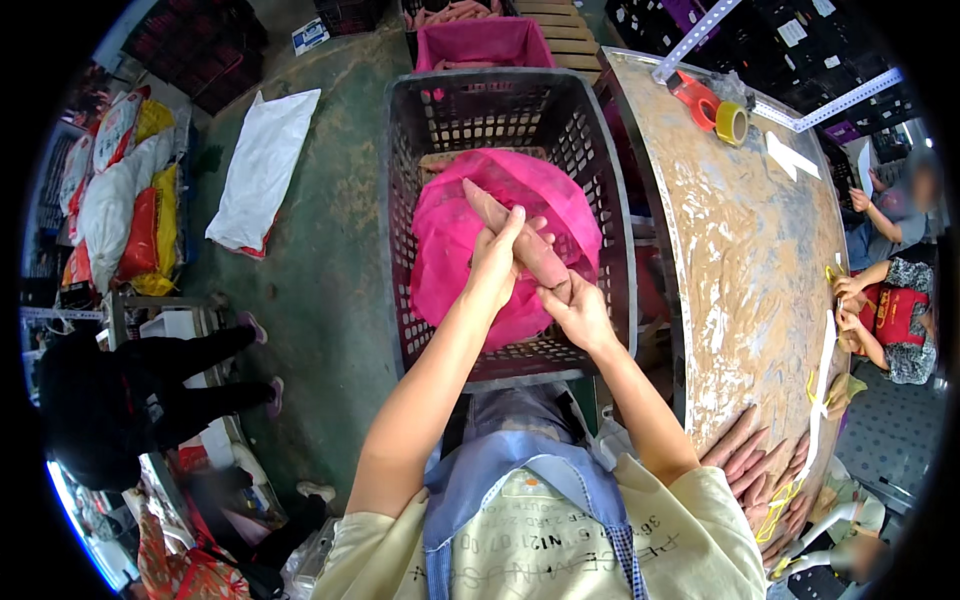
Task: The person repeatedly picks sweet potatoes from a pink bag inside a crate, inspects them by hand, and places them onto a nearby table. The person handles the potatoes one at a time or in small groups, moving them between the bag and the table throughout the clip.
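Observation:
A long pinkish sweet potato is held slantwise in both hands over a black plastic crate. My left hand wraps around its middle, thumb lying along the top. At the lower end, my right hand pinches the tip between thumb and fingers. Beneath them a bright pink mesh bag lies bunched inside the crate. Whatever the bag contains is mostly hidden by my hands and the folds.
To the right, a long worktable bears tape rolls and a pile of sweet potatoes. Several people are around; one wears a red apron. A pink-lined crate stands ahead. Left, a white sack lies on the floor.

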A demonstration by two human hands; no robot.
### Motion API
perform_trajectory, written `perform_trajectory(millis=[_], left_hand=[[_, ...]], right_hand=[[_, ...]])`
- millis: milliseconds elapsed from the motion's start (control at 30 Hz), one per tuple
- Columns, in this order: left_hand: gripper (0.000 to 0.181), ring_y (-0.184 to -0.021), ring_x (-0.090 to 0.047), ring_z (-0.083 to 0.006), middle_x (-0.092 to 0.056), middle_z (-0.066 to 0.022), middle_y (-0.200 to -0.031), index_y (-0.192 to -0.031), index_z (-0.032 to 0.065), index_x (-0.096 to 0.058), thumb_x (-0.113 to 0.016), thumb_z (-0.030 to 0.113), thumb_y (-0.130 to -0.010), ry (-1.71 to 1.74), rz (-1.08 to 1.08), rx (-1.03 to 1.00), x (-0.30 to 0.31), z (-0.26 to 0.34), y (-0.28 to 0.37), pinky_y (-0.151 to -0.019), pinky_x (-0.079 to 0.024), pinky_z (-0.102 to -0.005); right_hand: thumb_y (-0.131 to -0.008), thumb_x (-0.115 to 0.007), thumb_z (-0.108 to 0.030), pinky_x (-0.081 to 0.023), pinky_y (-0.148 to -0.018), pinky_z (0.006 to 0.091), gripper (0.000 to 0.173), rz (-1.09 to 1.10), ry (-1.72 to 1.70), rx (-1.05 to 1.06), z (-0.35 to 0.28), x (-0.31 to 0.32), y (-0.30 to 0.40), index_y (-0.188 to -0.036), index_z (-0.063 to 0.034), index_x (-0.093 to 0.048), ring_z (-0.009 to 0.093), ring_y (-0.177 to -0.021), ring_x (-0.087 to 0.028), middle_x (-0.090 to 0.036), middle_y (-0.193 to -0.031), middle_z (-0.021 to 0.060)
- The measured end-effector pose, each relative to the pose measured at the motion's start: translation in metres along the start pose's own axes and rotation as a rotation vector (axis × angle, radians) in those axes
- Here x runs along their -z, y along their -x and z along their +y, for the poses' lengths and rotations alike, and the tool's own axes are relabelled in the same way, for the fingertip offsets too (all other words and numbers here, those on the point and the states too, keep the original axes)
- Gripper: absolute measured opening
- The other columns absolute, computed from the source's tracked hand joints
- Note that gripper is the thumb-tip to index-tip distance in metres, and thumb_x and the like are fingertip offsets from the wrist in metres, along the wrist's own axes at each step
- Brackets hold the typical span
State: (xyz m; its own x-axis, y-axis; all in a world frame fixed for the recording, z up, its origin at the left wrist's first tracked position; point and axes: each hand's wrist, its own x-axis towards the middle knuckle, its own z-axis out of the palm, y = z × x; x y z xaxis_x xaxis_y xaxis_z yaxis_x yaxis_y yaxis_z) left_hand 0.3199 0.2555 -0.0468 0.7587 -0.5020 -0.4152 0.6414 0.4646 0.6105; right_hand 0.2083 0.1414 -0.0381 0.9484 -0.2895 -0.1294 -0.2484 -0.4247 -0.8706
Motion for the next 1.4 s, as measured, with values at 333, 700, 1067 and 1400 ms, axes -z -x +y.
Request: perform_trajectory(millis=[333, 700, 1067, 1400], left_hand=[[0.035, -0.072, -0.062, -0.021, -0.057, -0.0089, -0.091, -0.103, 0.0, -0.045, -0.065, 0.022, -0.085, 0.024, 0.389, -0.11, 0.004, -0.007, -0.006, -0.067, -0.053, -0.0331], [0.021, -0.083, -0.057, -0.015, -0.057, -0.0055, -0.088, -0.096, 0.0009, -0.048, -0.064, 0.007, -0.083, -0.697, 0.281, -0.872, -0.01, -0.02, -0.001, -0.076, -0.048, -0.0281], [0.034, -0.079, -0.057, -0.0148, -0.053, -0.0083, -0.092, -0.111, -0.0008, -0.039, -0.06, 0.012, -0.088, -0.506, 0.425, -0.656, 0.047, 0.006, 0.013, -0.075, -0.047, -0.0293], [0.028, -0.086, -0.053, -0.0147, -0.053, -0.0064, -0.092, -0.106, 0.0005, -0.045, -0.06, 0.013, -0.086, -0.321, 0.392, -0.359, 0.071, 0.009, 0.012, -0.078, -0.044, -0.0291]], right_hand=[[-0.075, -0.07, -0.032, -0.043, -0.083, 0.0413, 0.071, -0.05, 0.292, 0.191, -0.005, -0.001, -0.004, -0.129, -0.0016, -0.036, 0.033, -0.1, -0.056, -0.058, -0.104, 0.0183], [-0.073, -0.069, -0.027, -0.037, -0.087, 0.0473, 0.051, -0.001, 0.592, 0.187, 0.029, -0.002, -0.015, -0.115, -0.0046, -0.051, 0.03, -0.104, -0.05, -0.053, -0.108, 0.0123], [-0.077, -0.063, -0.016, -0.042, -0.082, 0.0455, 0.031, 0.15, 0.425, 0.467, -0.014, -0.019, -0.144, -0.104, -0.0046, -0.056, 0.033, -0.098, -0.052, -0.057, -0.102, 0.0144], [-0.093, -0.04, -0.038, -0.031, -0.097, 0.0477, 0.036, 0.129, 0.852, 0.716, 0.079, -0.162, -0.297, -0.099, -0.0102, -0.062, 0.024, -0.11, -0.051, -0.062, -0.107, 0.0077]])
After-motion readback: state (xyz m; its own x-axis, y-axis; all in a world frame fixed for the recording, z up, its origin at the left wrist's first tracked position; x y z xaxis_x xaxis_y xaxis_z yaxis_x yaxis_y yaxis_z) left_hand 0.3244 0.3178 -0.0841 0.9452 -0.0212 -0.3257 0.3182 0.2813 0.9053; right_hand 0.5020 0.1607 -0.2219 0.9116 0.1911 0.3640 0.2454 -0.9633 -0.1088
